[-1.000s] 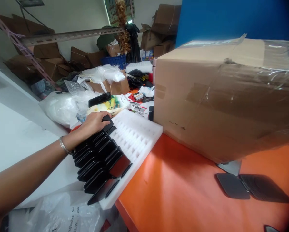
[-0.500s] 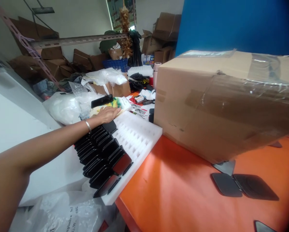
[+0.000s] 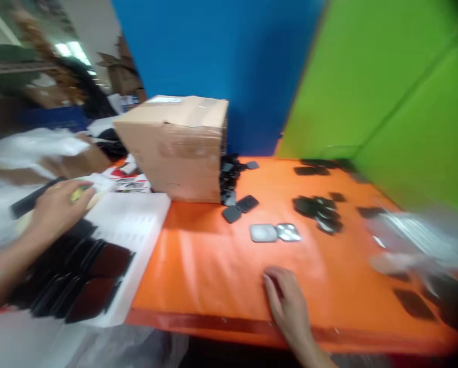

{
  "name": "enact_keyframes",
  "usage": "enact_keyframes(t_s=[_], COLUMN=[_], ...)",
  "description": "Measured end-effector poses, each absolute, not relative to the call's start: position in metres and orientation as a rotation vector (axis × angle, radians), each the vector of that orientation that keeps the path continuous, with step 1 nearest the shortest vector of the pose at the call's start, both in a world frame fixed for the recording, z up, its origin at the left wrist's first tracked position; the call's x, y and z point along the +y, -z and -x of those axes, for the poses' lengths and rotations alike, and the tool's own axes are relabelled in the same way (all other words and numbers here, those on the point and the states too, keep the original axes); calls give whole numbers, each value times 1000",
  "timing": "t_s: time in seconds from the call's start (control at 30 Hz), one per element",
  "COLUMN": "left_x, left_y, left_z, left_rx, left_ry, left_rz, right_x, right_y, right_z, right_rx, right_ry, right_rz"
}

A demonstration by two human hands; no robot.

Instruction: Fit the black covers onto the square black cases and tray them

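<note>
My left hand (image 3: 62,202), somewhat blurred, is over the far left side of a white foam tray (image 3: 146,255). Its thumb and fingers are apart, and no held object shows. Black flat rounded pieces (image 3: 102,260) stand in close rows in the tray's slots, below my left hand and wrist. My right hand (image 3: 286,299) rests near the front edge of the orange table (image 3: 213,266), fingers loosely bent and apart, with nothing visible in it. Beyond it lies an opened two-panel piece with a grey panel and a shiny panel (image 3: 263,233). A black two-panel piece (image 3: 247,204) lies farther back.
A taped cardboard box (image 3: 175,153) stands behind the tray, with dark pieces (image 3: 229,176) heaped at its right side. More dark pieces (image 3: 317,209) lie to the right, near clear plastic bags (image 3: 424,240). Blue (image 3: 221,61) and green (image 3: 367,76) panels border the back.
The view has swung right, bringing my right hand and the table's right side into sight. My left hand stays near the tray's far left side. The pieces in the tray look unchanged.
</note>
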State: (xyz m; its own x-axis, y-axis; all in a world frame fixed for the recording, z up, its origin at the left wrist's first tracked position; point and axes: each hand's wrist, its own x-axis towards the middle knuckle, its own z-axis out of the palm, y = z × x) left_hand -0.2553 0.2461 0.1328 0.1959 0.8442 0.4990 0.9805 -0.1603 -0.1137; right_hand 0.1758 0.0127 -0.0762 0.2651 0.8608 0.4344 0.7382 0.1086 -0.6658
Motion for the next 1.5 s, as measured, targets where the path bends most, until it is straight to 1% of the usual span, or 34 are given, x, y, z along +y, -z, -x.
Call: enact_keyframes(t_s=[0.07, 0.13, 0.3, 0.43, 0.53, 0.63, 0.7, 0.8, 0.87, 0.97, 1.17, 1.33, 1.5], left_x=[222, 192, 143, 149, 162, 173, 178, 180, 177, 165, 120, 89, 76], left_y=[-127, -113, -42, 5, 22, 33, 38, 43, 43, 42, 39, 45, 67], left_z=[221, 178, 54, -39, -93, -124, -132, -129, -121, -101, -38, 6, 23], left_rx=[-1645, -1492, -1196, -1111, -1164, -1191, -1206, -1181, -1151, -1132, -1160, -1321, -1404], left_ry=[555, 638, 655, 583, 453, 334, 328, 377, 399, 414, 436, 548, 788], left_rz=[2201, 2437, 3006, 3166, 3149, 3166, 3178, 3219, 3245, 3255, 3289, 3207, 3070], right_x=[12, 11, 8, 6, 2, -3, -2, 10, 26, 56, 111, 141, 150], right_y=[73, 68, 62, 64, 61, 55, 50, 46, 45, 48, 50, 41, 32], right_z=[-173, -170, -170, -175, -180, -193, -209, -246, -275, -314, -356, -369, -378], right_rx=[-1421, -1377, -1338, -1323, -1303, -1241, -1200, -1156, -1125, -1124, -1016, -972, -1088], right_ry=[-247, -299, -369, -432, -501, -603, -622, -532, -436, -283, -147, -159, -235], right_rz=[1664, 1672, 1625, 1559, 1494, 1440, 1447, 1525, 1657, 1987, 2249, 2529, 2621])
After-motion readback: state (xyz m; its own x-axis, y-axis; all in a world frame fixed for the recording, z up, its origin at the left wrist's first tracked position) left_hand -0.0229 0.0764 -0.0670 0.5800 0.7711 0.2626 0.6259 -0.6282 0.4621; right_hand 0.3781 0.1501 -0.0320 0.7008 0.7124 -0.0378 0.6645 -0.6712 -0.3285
